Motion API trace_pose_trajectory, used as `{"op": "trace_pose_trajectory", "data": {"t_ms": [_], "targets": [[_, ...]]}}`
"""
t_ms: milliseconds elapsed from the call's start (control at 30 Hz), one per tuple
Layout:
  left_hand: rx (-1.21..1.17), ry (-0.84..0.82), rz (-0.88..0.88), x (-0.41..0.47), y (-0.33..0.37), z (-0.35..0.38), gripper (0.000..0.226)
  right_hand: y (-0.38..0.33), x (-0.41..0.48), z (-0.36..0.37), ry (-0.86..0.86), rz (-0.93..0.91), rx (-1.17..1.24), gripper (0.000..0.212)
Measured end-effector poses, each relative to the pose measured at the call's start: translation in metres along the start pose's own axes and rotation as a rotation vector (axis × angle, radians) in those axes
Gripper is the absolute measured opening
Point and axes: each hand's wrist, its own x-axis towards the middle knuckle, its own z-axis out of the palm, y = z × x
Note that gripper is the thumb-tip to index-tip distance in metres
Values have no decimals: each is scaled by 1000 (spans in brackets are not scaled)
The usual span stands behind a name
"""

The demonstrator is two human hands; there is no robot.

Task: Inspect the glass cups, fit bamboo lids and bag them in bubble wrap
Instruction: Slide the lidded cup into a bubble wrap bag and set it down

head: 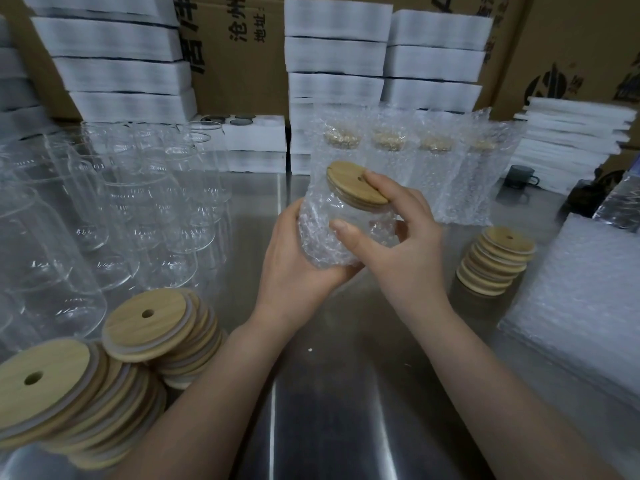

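Above the middle of the steel table (346, 393) I hold a glass cup (360, 220) that sits partly inside a bubble wrap bag (322, 233). A round bamboo lid (353, 183) with a hole is on its mouth. My left hand (294, 268) grips the bagged bottom of the cup from below. My right hand (394, 230) grips the cup's upper part, fingers on the lid's edge and thumb on the bag. Several bare glass cups (114, 209) stand at the left. Loose bamboo lids lie stacked at the front left (104, 368) and at the right (498, 261).
Several bagged, lidded cups (433, 168) stand in a row behind my hands. A pile of flat bubble wrap bags (581, 306) lies at the right. White foam trays (332, 74) and cardboard boxes (242, 53) line the back. A dark mug (519, 176) sits far right.
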Motion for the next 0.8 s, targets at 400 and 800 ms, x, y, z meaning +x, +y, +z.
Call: {"op": "trace_pose_trajectory", "data": {"t_ms": [400, 800], "targets": [[-312, -143, -149, 3, 1, -5, 66, -4, 17, -12, -59, 155, 480, 36], [-337, -376, -267, 3, -1, -6, 63, 10, 21, -15, -133, 349, 601, 32]]}}
